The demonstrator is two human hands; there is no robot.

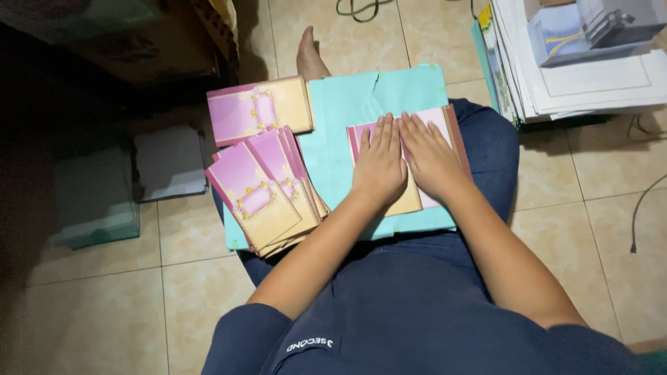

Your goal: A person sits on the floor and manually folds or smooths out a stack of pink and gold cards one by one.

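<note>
Pink and cream, the card [445,125] lies directly under both palms on the teal folder [347,104] across the lap, its long axis apparently side to side. Left hand [379,163] and right hand [431,156] press flat, fingers together, thumbs touching, equally near.

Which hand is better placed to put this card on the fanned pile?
Probably the left hand: it lies on the card nearest the fanned pile. The right hand would have to cross over it.
</note>
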